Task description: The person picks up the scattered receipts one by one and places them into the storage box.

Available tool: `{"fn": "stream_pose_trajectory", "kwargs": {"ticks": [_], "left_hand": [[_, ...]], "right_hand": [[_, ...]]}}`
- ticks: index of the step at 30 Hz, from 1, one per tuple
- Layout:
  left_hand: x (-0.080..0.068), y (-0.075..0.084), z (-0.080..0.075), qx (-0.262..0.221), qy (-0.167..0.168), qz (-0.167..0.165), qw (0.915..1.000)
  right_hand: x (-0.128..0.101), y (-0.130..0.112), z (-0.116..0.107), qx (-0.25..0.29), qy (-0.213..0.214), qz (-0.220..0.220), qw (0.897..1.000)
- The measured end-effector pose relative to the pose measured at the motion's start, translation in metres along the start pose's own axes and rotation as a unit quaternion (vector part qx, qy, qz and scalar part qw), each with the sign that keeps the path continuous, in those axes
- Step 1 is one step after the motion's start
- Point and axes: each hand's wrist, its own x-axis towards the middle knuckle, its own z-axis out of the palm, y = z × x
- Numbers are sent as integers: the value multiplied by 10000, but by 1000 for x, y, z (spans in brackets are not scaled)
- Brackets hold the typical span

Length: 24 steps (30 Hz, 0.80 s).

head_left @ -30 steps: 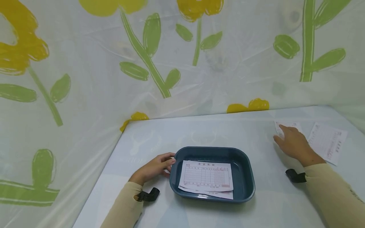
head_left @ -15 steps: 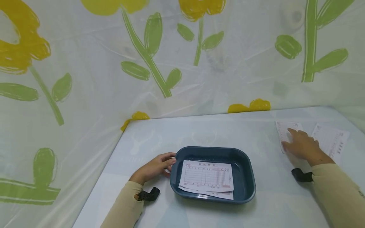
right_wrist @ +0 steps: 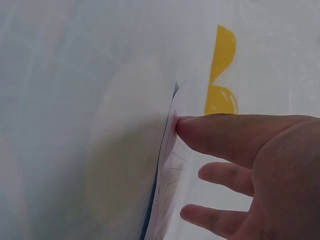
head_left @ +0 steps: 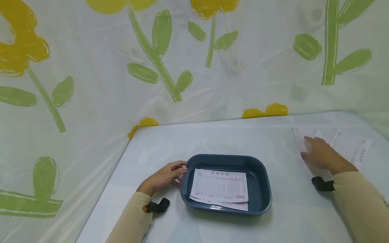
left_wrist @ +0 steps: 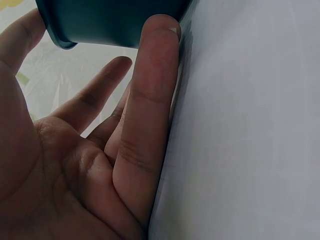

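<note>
Left hand [head_left: 164, 177] rests relaxed fingers against the rim of the dark blue plastic tray [head_left: 261, 189] of printed forms; keep it steady there. Farther right, right hand [head_left: 319, 156] lies flat, fingers straight, on a white printed slip [head_left: 301, 136] on the pale table [head_left: 212, 141], gripping nothing. Best to slide the slip's edge up with the thumb before pinching.

Bright, even, soft light with faint shadows; wrist views blurred close up, head view sharp.

Dark teal tray [head_left: 258, 202]; white red-lined form [head_left: 219, 186]
</note>
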Motion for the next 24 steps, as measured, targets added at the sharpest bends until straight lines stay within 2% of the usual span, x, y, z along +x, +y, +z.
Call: {"fn": "stream_pose_trajectory", "kwargs": {"ticks": [12, 24], "left_hand": [[0, -1, -4, 114, 41, 6, 9999], [2, 0, -2, 68, -12, -50, 10000]], "right_hand": [[4, -4, 3, -370, 145, -261, 9989], [1, -6, 4, -185, 52, -118, 9997]]}}
